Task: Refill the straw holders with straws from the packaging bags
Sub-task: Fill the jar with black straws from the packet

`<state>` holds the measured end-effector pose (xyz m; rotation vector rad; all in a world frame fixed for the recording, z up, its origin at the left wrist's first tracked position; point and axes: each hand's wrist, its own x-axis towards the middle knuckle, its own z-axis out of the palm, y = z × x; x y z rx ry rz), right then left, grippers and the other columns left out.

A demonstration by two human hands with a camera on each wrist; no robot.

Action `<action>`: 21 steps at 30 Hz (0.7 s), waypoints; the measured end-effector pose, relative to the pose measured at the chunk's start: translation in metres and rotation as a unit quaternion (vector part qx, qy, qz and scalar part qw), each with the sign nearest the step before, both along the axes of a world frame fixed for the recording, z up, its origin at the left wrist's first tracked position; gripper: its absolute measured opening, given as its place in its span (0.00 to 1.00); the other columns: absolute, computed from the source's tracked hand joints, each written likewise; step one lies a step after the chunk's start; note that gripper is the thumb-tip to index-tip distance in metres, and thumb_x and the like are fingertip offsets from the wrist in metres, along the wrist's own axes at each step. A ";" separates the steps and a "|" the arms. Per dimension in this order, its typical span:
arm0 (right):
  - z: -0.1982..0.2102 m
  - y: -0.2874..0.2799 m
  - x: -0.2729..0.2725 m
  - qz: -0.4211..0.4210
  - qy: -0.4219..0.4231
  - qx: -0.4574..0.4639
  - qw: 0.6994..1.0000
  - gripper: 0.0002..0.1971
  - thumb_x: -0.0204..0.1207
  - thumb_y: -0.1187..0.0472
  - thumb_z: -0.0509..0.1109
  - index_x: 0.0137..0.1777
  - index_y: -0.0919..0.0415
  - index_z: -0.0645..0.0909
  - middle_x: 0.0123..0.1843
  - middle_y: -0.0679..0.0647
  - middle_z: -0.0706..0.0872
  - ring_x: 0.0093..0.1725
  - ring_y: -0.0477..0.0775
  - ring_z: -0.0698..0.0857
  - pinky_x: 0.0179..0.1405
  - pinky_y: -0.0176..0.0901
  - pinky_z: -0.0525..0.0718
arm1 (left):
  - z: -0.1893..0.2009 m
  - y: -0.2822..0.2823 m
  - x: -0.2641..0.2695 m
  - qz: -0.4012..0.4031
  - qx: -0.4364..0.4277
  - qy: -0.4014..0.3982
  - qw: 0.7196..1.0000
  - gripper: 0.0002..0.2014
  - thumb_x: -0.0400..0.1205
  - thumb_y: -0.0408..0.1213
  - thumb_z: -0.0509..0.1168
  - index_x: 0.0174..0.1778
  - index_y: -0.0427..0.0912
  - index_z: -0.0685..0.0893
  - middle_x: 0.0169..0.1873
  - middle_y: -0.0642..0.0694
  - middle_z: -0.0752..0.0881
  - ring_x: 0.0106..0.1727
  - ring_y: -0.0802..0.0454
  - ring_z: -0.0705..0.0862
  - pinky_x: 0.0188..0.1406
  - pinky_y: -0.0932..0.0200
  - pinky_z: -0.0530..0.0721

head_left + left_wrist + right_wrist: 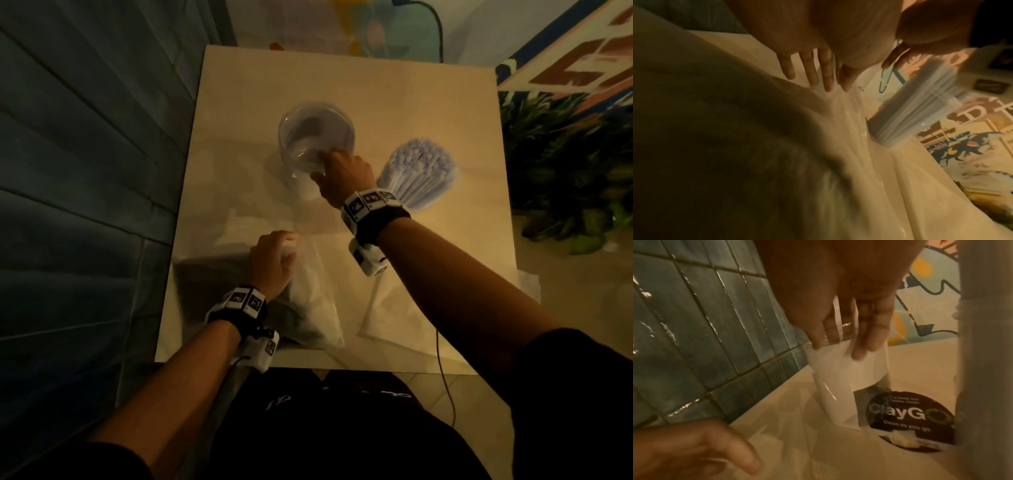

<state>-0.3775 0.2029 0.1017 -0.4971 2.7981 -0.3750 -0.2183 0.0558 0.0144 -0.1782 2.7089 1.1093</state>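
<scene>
Tabletop [239, 102]: right hand [346, 174] pinches empty holder's [317, 137] rim; only right-wrist view shows ClayGo sticker [908, 418]; left hand [272, 262] flat on bag [308, 308].

I'm wearing a black wrist strap [383, 219] on the right and another black strap [236, 317] on the left, each carrying white blocks with black square markers. Dark short sleeves [579, 377] are covering my upper arms, and a thin dark cable [445, 377] is trailing below the right forearm.

The desk [428, 113] is cream, the wall tiles [684, 321] glossy blue-green. The straws [419, 168] are pale lavender; the round sticker [906, 421] is black with white lettering.
</scene>
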 end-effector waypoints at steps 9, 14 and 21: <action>-0.005 0.029 0.035 0.021 -0.042 -0.017 0.999 0.11 0.84 0.55 0.66 0.59 0.58 0.84 0.59 0.58 0.85 0.57 0.61 0.85 0.45 0.46 0.76 | -0.022 -0.028 0.061 -0.076 -0.087 0.020 0.993 0.21 0.78 0.45 0.63 0.67 0.47 0.81 0.73 0.46 0.78 0.77 0.44 0.71 0.78 0.33 0.62; -0.005 0.050 0.079 0.031 -0.028 -0.010 0.999 0.15 0.83 0.51 0.67 0.66 0.55 0.81 0.69 0.52 0.80 0.59 0.59 0.84 0.48 0.45 0.76 | -0.024 -0.030 0.075 -0.073 -0.102 -0.036 0.991 0.31 0.78 0.61 0.54 0.76 0.53 0.74 0.82 0.51 0.67 0.85 0.51 0.57 0.84 0.39 0.47; 0.019 0.067 0.148 -0.014 0.026 -0.207 0.978 0.06 0.82 0.53 0.69 0.51 0.55 0.83 0.52 0.51 0.84 0.36 0.48 0.82 0.39 0.44 0.82 | -0.019 -0.045 0.091 -0.123 -0.212 -0.122 0.962 0.60 0.60 0.76 0.70 0.85 0.63 0.48 0.86 0.58 0.43 0.86 0.51 0.38 0.81 0.32 0.36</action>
